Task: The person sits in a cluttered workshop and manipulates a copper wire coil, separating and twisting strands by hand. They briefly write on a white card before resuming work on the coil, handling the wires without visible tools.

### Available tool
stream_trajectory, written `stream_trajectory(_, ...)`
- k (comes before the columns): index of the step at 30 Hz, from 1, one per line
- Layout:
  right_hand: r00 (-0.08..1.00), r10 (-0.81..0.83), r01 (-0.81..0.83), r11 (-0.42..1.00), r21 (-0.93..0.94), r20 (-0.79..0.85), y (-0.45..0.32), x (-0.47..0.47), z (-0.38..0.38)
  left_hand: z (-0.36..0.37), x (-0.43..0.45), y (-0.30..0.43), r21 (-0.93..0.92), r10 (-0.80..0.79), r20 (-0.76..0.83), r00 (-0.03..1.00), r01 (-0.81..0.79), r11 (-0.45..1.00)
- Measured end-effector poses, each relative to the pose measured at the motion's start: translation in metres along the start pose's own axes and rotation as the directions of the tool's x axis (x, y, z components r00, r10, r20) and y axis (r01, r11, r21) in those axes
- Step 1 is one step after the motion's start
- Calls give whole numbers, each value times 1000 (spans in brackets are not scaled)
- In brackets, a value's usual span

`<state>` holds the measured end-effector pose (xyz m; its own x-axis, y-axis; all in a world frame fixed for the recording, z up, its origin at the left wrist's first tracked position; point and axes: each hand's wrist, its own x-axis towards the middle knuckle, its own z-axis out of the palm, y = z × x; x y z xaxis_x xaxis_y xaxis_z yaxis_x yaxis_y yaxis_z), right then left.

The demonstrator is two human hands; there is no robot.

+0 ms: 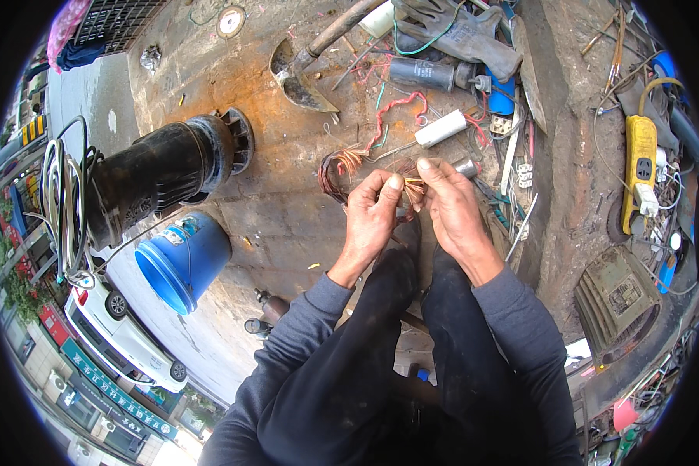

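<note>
Between my two hands is a fanned bundle of fine copper wires (413,189). My left hand (374,204) pinches its near-left side between thumb and forefinger. My right hand (451,204) has its fingertips on the bundle's right side. Left of the hands, a dark red coil of enamelled wire (328,177) curves down toward my left hand; its frayed copper end lies at the top. A twisted red wire (384,110) runs up from there. A white cylinder (441,128) lies just above my right hand, and a silvery cylinder (467,168) is beside its fingers.
A blue bucket (209,250) and a large black cast housing (151,169) stand at left. Above lie a spade-like metal tool (303,76), grey work gloves (454,35) and a black cylinder (422,73). A yellow power strip (639,157) and a ribbed motor housing (614,300) are at right.
</note>
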<state>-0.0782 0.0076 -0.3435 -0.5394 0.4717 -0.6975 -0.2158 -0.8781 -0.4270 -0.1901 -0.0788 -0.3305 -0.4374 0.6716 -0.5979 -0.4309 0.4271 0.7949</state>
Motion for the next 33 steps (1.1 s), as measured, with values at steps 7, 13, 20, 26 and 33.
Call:
stream_trajectory(7,1000,-2,1,999,42,13,1,0,-2,0,-1,-1,-27,-12,10,1000,12,1000)
stream_trajectory(13,1000,3,-3,999,53,0,3,0,-1,-4,0,-3,-19,-43,19,999,44,999)
stream_trajectory(20,999,24,-26,997,79,23,2,0,-3,-8,0,-4,-106,-102,48,994,107,989)
stream_trajectory(26,997,29,-31,999,31,69,2,1,-9,-12,2,-5,-178,-146,38,989,151,972)
stream_trajectory(33,995,-63,76,981,-179,78,4,-1,-9,-11,1,-5,-147,-138,36,990,142,979)
